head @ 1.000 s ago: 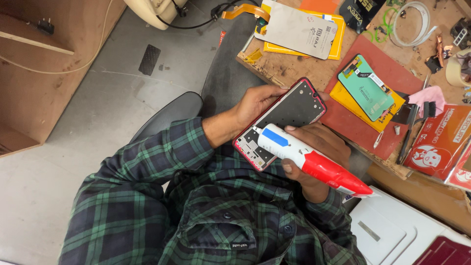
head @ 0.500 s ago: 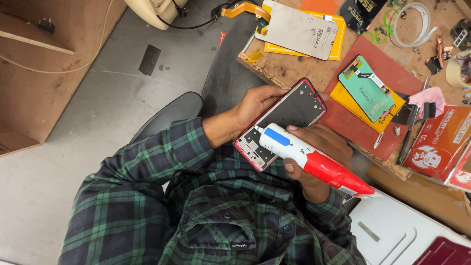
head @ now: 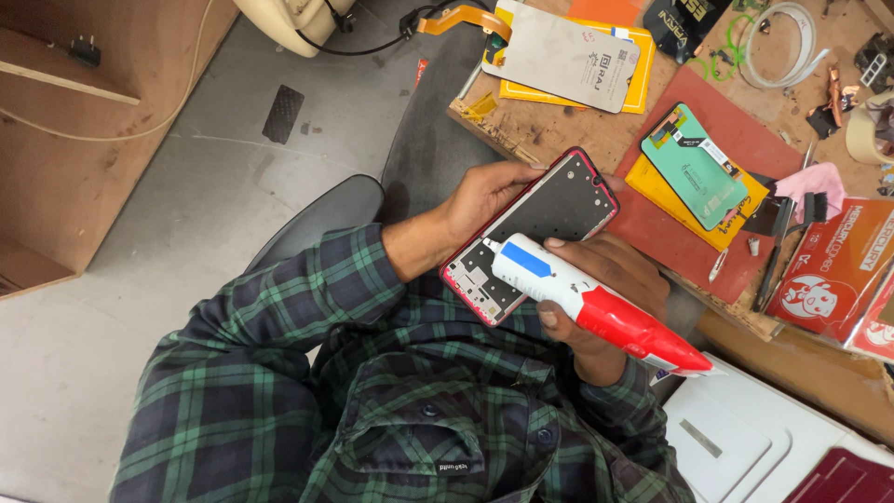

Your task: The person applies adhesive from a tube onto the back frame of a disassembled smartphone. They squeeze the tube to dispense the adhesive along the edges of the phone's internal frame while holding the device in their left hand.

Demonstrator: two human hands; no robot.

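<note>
From the head view, my left hand wraps the edge of an opened red phone frame, fingers closed round its upper side, holding it tilted above my lap, near the wooden workbench. My right hand is curled tight round a white-and-red glue tube, nozzle touching the frame's lower half. The frame looks light, thin and fragile; gripping by its rim seems safest. The tube is soft, so I squeeze gently.
</note>
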